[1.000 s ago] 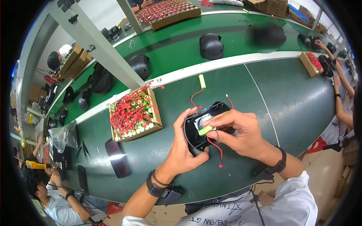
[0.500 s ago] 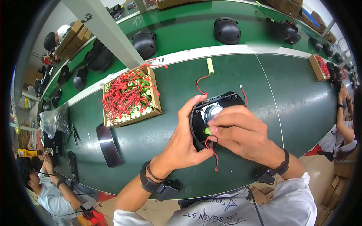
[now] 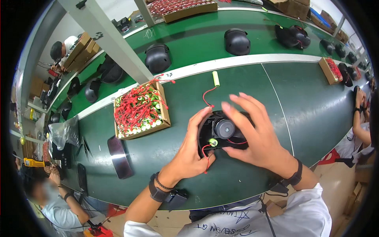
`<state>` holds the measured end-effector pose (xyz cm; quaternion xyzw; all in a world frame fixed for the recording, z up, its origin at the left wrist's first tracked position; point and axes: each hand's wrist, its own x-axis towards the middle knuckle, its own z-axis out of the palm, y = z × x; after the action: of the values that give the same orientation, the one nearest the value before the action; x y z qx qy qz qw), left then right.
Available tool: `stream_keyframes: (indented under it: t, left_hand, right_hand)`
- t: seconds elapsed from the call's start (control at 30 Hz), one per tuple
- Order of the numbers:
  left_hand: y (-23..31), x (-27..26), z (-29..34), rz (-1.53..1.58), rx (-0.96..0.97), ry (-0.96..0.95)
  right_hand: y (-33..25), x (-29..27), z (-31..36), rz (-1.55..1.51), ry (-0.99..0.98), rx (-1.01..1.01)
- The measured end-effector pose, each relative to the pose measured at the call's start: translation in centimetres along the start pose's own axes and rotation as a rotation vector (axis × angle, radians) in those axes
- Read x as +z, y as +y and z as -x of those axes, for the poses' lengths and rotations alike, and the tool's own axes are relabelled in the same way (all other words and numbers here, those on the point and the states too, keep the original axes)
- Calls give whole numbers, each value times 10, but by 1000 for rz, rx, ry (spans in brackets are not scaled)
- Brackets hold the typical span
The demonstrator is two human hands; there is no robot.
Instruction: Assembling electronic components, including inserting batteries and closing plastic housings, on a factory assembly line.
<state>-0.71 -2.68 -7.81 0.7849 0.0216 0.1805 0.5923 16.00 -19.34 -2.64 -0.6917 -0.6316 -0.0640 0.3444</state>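
My left hand [image 3: 192, 147] is closed round the left side of a black plastic speaker housing [image 3: 204, 132], its inside facing up. A round speaker driver [image 3: 226, 129] with a dark disc-shaped back sits in it. Below the driver rests a green battery cell [image 3: 213, 142], end up; its red lead [image 3: 203, 151] hangs over the rim by my left thumb. My right hand [image 3: 260, 136] is over the housing's right side, fingers spread and raised, thumb low by the rim; whether it touches is unclear. Another green battery cell [image 3: 215, 78] with a red lead lies beyond the housing.
A cardboard box [image 3: 165, 106] of wired battery cells stands left of the housing. A dark curved panel [image 3: 120, 157] lies nearer me. Black shells [image 3: 237, 42] line the green bench beyond a white rail [image 3: 189, 76]. Co-workers sit at left [image 3: 59, 205] and right [image 3: 353, 136].
My right fingers have let go of the battery cell and spread apart, moving up and right. The cell stays in the housing, and the driver's round back is now uncovered.
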Motion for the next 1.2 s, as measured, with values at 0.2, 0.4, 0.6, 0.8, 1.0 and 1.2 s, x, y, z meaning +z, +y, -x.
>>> stream_keyframes:
  t: [0.2,0.4,0.6,0.8,1.0,1.2]
  left_hand:
    - [10,10,0,149,31,41]
    - [11,14,-2,142,13,104]
    - [15,9,-3,56,44,75]
    - [39,-11,10,-139,-139,-64]
    - [130,-12,31,-387,-343,-30]
    - [102,35,19,-874,-187,305]
  right_hand:
    - [-2,16,9,-58,-114,165]
    - [-7,16,11,-55,-136,236]
    - [-11,14,11,-26,-112,233]
    - [-11,18,16,-51,-83,215]
    - [-20,15,15,42,-94,213]
    - [-23,20,18,93,-70,169]
